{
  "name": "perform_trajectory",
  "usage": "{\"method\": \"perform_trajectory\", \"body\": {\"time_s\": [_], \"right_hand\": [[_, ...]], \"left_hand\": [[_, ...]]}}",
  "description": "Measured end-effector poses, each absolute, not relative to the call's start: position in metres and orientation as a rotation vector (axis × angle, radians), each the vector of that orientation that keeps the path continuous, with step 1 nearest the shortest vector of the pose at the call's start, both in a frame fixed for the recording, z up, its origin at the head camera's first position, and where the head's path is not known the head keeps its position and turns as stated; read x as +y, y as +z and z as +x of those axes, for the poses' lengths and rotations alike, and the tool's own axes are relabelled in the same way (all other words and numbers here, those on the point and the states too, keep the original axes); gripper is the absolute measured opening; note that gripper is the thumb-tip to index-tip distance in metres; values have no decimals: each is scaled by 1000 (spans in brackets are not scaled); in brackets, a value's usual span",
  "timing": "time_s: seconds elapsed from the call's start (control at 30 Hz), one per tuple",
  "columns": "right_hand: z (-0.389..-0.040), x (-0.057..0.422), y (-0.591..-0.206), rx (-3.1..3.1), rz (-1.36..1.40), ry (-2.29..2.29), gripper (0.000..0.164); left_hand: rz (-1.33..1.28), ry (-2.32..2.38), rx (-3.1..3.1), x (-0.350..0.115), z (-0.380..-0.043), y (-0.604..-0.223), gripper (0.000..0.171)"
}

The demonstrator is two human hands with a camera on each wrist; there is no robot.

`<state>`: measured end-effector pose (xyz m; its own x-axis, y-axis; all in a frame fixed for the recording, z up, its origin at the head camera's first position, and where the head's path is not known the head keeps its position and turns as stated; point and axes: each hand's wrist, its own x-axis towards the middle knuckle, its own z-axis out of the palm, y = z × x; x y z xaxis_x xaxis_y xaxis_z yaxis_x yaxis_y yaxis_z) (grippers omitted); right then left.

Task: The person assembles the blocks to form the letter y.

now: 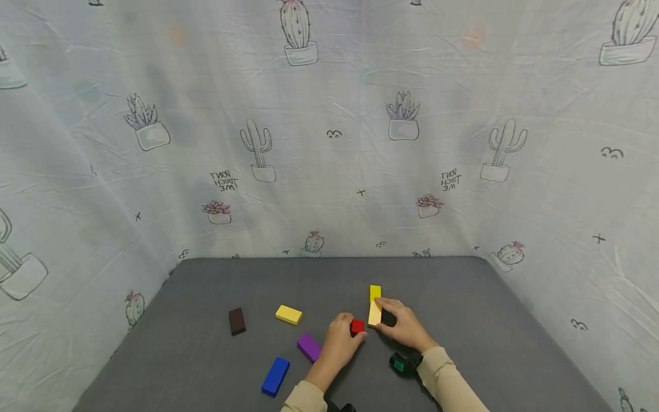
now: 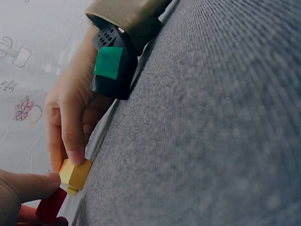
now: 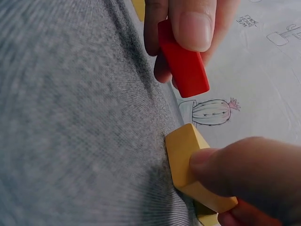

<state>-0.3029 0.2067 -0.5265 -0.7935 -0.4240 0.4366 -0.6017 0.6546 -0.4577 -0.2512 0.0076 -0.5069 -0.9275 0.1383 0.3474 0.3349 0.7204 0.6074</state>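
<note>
My left hand (image 1: 338, 344) pinches a red block (image 1: 357, 327) between thumb and fingers; in the right wrist view the red block (image 3: 188, 70) is held off the cloth. To its right, my right hand (image 1: 408, 328) grips a light yellow block (image 1: 374, 315) by its sides. In the right wrist view, the thumb presses one face of that light yellow block (image 3: 181, 155), which sits at the cloth surface. Straight behind it, in line, lies a brighter yellow block (image 1: 375, 292). Whether those two touch I cannot tell, since fingers partly cover the spot.
Left of my hands lie a purple block (image 1: 309, 347), partly behind the left arm, a blue block (image 1: 275, 376), another yellow block (image 1: 289, 315) and a dark brown block (image 1: 237, 321). They rest on a grey cloth-covered table (image 1: 515, 366). A cactus-print curtain (image 1: 334, 171) encloses the back and sides.
</note>
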Motion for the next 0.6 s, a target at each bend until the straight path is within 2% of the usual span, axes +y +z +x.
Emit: {"method": "perform_trajectory", "body": {"time_s": [0.6], "right_hand": [[-305, 207, -529, -2579, 827, 906, 59]], "left_hand": [[-368, -1064, -2666, 10, -255, -509, 45]]}}
